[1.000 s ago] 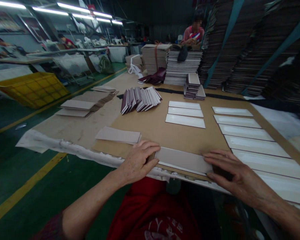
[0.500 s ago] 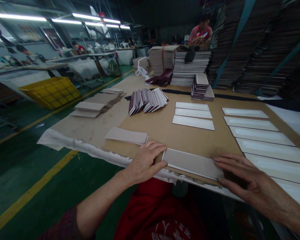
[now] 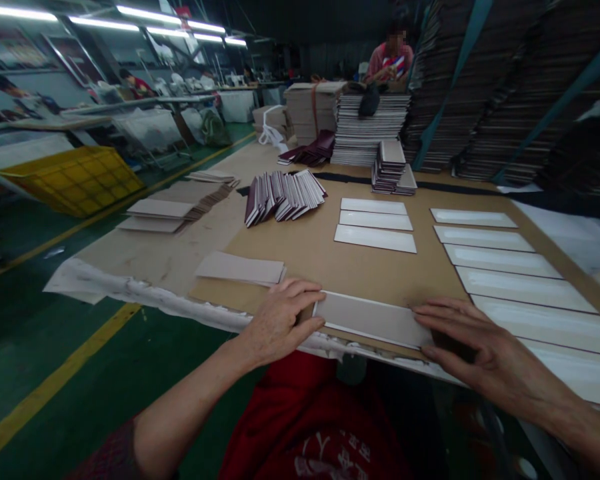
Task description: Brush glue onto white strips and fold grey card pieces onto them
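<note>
A long grey cardboard strip with a white rim lies flat near the front edge of the table, between my two hands. My left hand holds its left end, fingertips on the far corner and thumb at the near corner. Around the right end is my right hand, fingers at the far edge and thumb near the front one. Just beyond my left hand sit loose grey cardboard strips. White strips with dark edges lie in a column beside my right hand.
Three white strips lie mid-table. Behind them are a fanned row of maroon-and-white boards and small stacks. Grey cardboard is spread at left. Tall board stacks stand at the back, where a person works. A yellow crate stands left.
The view has turned slightly, so the scene sits further left in the picture. Both hands stay at the ends of the cardboard strip, with little visible movement.
</note>
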`<state>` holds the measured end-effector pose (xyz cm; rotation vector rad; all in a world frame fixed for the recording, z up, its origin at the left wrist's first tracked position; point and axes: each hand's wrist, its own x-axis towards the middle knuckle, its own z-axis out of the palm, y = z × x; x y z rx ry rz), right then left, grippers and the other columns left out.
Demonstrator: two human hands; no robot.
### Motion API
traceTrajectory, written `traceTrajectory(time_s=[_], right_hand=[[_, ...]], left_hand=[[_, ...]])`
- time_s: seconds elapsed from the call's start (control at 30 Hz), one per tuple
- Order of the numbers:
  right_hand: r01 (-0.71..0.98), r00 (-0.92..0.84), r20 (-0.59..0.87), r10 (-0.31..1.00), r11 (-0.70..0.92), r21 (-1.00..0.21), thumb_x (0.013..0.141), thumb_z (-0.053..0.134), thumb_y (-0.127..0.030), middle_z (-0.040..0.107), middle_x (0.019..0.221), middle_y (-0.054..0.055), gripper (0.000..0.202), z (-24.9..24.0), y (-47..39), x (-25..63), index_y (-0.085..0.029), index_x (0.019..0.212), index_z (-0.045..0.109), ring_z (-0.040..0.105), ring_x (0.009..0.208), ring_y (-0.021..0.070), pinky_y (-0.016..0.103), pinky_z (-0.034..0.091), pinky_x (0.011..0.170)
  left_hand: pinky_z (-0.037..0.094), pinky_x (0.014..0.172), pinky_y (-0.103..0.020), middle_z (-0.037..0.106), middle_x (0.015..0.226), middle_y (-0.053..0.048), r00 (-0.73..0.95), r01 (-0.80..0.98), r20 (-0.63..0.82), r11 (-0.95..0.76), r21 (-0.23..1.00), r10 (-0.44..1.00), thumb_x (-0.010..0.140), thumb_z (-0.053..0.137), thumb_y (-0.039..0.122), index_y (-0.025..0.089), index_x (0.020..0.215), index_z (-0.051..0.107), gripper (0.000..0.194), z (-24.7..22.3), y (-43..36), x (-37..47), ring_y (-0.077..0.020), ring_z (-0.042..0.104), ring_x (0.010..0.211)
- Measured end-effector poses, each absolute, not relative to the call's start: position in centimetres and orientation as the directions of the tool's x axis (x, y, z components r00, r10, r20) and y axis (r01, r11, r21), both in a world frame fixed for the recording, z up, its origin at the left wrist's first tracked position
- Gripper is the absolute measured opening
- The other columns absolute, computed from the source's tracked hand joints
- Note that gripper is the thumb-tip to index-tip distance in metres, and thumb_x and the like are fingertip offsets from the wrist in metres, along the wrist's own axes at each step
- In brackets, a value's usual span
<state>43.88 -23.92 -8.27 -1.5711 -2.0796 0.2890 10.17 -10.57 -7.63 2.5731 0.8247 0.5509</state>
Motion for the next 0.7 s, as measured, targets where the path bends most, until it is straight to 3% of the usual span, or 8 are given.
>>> traceTrajectory(time_s=[0.3,0.7], right_hand=[[0.856,-0.224,0.260,0.939,0.317,-0.409,0.095,0.060,-0.030,0.067,0.132,0.008,0.037,-7.1,-24.2,42.8,-0.021,0.131,0.065,0.054,0.131,0.0284,0.055,0.048,0.109],[0.872,-0.245,0.235,0.941,0.320,-0.370,0.097,0.057,-0.030,0.065,0.136,0.008,0.037,-6.9,-24.0,42.9,-0.021,0.132,0.064,0.056,0.130,0.0276,0.053,0.047,0.110]], left_hand=[[0.043,0.104,-0.054,0.065,0.129,-0.008,0.756,0.466,0.248,-0.764,0.447,0.606,0.093,0.063,0.032,0.023,0.123,0.063,0.032,-7.4,-10.4,10.3,-0.0293,0.055,0.120],[0.041,0.104,-0.052,0.066,0.127,-0.007,0.751,0.469,0.256,-0.765,0.442,0.609,0.092,0.063,0.032,0.023,0.121,0.064,0.030,-7.3,-10.3,10.3,-0.0292,0.055,0.119]])
